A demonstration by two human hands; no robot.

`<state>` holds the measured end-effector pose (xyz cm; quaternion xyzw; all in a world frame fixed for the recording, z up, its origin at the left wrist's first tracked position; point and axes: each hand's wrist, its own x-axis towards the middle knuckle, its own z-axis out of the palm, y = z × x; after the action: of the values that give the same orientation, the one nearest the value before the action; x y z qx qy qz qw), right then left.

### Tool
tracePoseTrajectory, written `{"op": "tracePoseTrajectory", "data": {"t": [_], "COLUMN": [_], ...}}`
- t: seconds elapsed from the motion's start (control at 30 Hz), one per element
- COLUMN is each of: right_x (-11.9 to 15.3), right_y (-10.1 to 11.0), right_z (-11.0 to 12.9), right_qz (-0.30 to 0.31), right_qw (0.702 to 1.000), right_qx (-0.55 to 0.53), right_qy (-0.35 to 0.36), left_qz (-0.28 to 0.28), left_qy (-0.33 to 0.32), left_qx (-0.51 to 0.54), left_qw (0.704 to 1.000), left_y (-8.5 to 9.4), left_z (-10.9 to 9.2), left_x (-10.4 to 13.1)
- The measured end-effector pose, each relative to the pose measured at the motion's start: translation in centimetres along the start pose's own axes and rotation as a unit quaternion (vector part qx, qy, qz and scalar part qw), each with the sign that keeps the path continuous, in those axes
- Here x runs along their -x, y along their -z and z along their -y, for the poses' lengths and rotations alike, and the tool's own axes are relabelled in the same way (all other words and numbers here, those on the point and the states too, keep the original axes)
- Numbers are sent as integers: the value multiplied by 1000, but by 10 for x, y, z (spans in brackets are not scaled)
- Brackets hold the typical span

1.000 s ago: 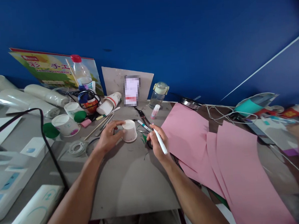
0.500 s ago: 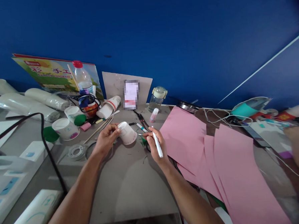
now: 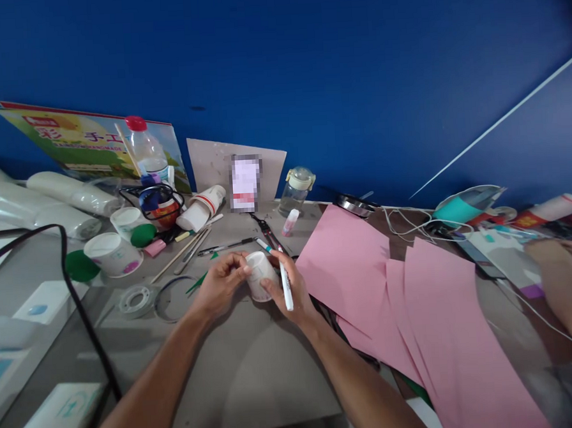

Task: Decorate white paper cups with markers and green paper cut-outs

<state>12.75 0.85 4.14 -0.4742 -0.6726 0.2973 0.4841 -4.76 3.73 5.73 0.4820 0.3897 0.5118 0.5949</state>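
Note:
My left hand (image 3: 220,288) and my right hand (image 3: 290,290) both hold a small white paper cup (image 3: 259,274) just above the grey board (image 3: 255,362). The cup sits tilted between my fingers. A white marker pen (image 3: 285,290) is also gripped in my right hand, its tip pointing up beside the cup. A teal-banded pen (image 3: 264,245) and scissors (image 3: 266,228) lie on the table just beyond the cup.
Pink paper sheets (image 3: 416,316) spread to the right. At the back left stand paper cups (image 3: 110,254), a plastic bottle (image 3: 144,151), a tape roll (image 3: 134,300), sticks and a glass jar (image 3: 295,188). A black cable (image 3: 80,314) crosses the left. Another person's hand (image 3: 558,276) rests at far right.
My left hand lifted the cup off the table and tipped it. My right hand, still holding the marker, moved in and now touches the cup too.

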Motion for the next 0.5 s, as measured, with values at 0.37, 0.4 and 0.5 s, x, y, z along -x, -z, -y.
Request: {"op": "tracePoseTrajectory", "data": {"t": [0.37,0.4,0.5], "right_x": [-3,-3,-3], "right_y": [2,2,3], "right_z": [2,2,1], "right_qz": [-47,-52,-62], "right_qw": [980,979,978], "right_qx": [-174,-178,-183], "right_qy": [-85,-84,-83], "left_qz": [-1,3,21], "left_qy": [30,32,23], "left_qx": [-66,-72,-81], "left_qw": [997,997,996], "left_y": [9,9,8], "left_z": [8,10,14], "left_x": [-2,-2,-1]}}
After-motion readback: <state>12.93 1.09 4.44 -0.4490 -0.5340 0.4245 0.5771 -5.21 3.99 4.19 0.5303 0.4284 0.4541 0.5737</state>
